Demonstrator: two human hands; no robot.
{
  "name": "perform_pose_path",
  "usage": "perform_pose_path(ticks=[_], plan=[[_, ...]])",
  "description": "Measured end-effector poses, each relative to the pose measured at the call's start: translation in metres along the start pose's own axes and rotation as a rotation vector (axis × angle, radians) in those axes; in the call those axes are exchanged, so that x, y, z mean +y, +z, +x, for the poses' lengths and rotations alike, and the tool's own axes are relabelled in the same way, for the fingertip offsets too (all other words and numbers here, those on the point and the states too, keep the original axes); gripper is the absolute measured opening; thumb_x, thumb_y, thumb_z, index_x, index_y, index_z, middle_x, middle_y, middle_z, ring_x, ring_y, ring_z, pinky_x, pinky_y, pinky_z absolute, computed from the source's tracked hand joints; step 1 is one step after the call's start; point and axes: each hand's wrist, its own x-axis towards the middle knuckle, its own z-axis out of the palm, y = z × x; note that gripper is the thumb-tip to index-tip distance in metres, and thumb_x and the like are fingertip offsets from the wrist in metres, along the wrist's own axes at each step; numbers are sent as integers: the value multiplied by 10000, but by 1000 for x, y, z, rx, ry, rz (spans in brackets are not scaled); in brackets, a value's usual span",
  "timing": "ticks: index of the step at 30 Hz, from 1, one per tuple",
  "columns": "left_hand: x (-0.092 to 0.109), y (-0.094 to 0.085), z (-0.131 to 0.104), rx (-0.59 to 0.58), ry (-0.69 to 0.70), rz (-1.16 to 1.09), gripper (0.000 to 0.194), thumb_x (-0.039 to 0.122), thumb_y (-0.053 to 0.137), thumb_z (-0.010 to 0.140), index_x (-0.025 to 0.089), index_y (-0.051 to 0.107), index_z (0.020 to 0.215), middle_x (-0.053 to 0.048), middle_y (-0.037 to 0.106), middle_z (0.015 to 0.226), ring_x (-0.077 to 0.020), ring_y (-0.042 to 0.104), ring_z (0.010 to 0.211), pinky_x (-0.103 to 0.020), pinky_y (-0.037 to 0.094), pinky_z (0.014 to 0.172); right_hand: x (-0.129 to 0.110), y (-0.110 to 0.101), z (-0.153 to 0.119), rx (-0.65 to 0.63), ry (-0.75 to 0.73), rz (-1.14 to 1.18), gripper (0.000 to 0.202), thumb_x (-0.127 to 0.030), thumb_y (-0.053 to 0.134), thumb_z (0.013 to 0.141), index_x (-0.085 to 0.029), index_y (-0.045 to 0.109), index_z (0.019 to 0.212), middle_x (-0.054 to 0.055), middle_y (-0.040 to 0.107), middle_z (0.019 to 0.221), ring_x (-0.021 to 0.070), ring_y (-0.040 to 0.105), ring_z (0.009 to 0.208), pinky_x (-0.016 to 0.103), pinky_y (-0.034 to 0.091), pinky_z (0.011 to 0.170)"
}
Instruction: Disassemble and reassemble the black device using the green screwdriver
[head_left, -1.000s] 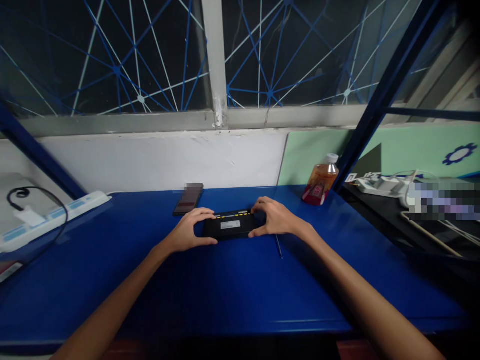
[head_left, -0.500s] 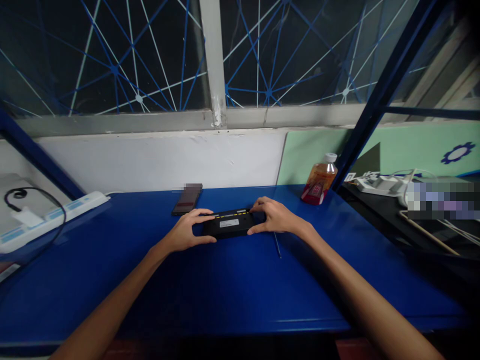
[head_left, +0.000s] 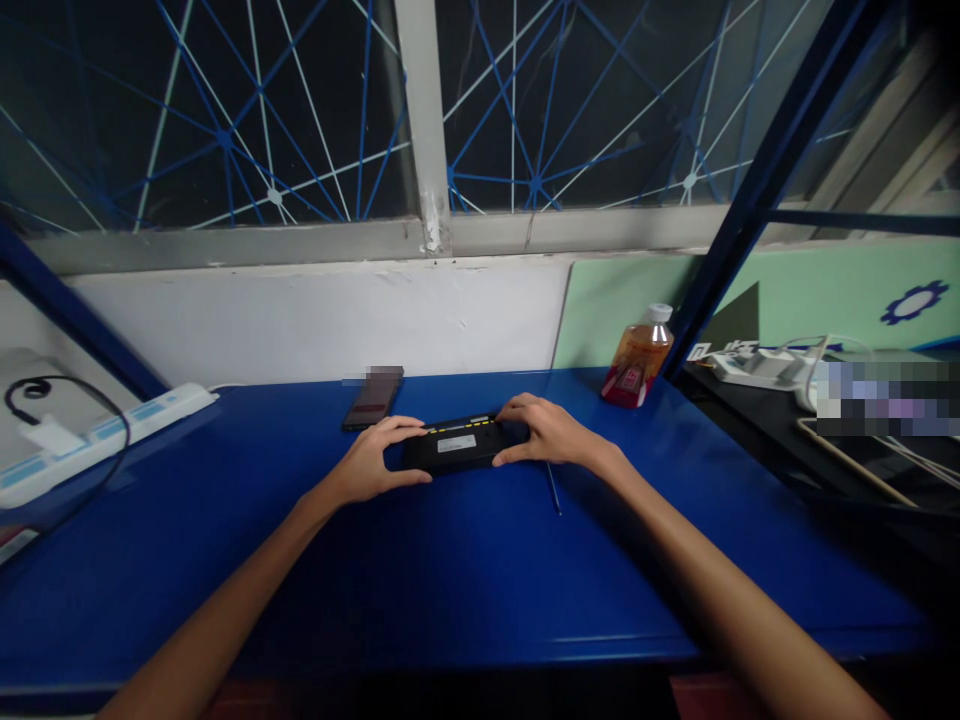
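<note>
A flat black box-shaped device (head_left: 459,456) sits on the blue table (head_left: 450,570), with a white label and a yellow dashed line on its upper face. My left hand (head_left: 375,462) grips its left end, thumb along the near edge and fingers at the far edge. Its right end is held by my right hand (head_left: 544,430), with the thumb near and the fingertips at the far corner. A thin dark rod (head_left: 553,490) lies just below my right hand, its upper end hidden. Behind my left hand rests a black phone (head_left: 373,398).
A bottle of amber drink (head_left: 637,360) with a white cap stands at the back right. On the left lies a white power strip (head_left: 142,425) with a black cable (head_left: 124,410). Chargers and cables (head_left: 765,365) crowd a dark surface at right. A wall and window close off the back.
The view has shifted very slightly. Both hands keep their hold on the black device, with no other visible change.
</note>
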Motion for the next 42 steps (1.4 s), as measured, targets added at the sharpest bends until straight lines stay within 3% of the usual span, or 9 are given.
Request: perform_pose_path(ticks=[9, 18, 24, 33, 39, 42], plan=[[0, 0, -1, 14, 9, -4, 498, 506, 696, 743, 290, 634, 1188, -61, 564, 1284, -291, 546, 1159, -491, 407, 1025, 1, 2, 0, -19, -10, -34, 631, -670, 625, 740, -158, 687, 1104, 135, 659, 1053, 290, 607, 972, 384, 479, 800], [1, 1, 0, 34, -19, -3, 545, 498, 722, 701, 272, 611, 1185, -76, 575, 1242, -303, 557, 1132, -496, 418, 996, -3, 4, 2, -8, 19, -13, 583, -548, 707, 741, -157, 659, 1171, 149, 639, 1135, 306, 591, 1059, 405, 484, 845], [-1, 2, 0, -18, 9, 4, 668, 502, 758, 642, 319, 573, 1257, -69, 533, 1316, -339, 524, 1175, -532, 403, 1002, 1, 1, 2, -17, 24, 16, 543, -503, 705, 764, -173, 649, 1191, 146, 639, 1176, 310, 584, 1092, 430, 490, 869], [0, 0, -1, -34, -11, 16, 684, 530, 733, 678, 300, 548, 1295, -80, 514, 1347, -340, 509, 1190, -550, 385, 1018, 6, 1, 0, -27, 12, 36, 453, -414, 674, 822, -187, 625, 1210, 120, 638, 1221, 274, 577, 1134, 406, 463, 934], [5, 3, -3, -19, -25, 42, 637, 539, 702, 713, 288, 545, 1276, -74, 503, 1355, -318, 513, 1187, -500, 389, 1031, -5, 8, 2, 36, 11, -32, 583, -502, 700, 758, -182, 603, 1235, 142, 591, 1256, 304, 569, 1117, 427, 472, 904], [2, 3, -2, -22, -22, 22, 630, 509, 708, 711, 290, 539, 1277, -74, 496, 1367, -321, 498, 1214, -515, 367, 1043, -12, 11, 4, 20, -16, -70, 582, -469, 705, 760, -172, 593, 1249, 148, 584, 1258, 305, 572, 1101, 427, 468, 896]])
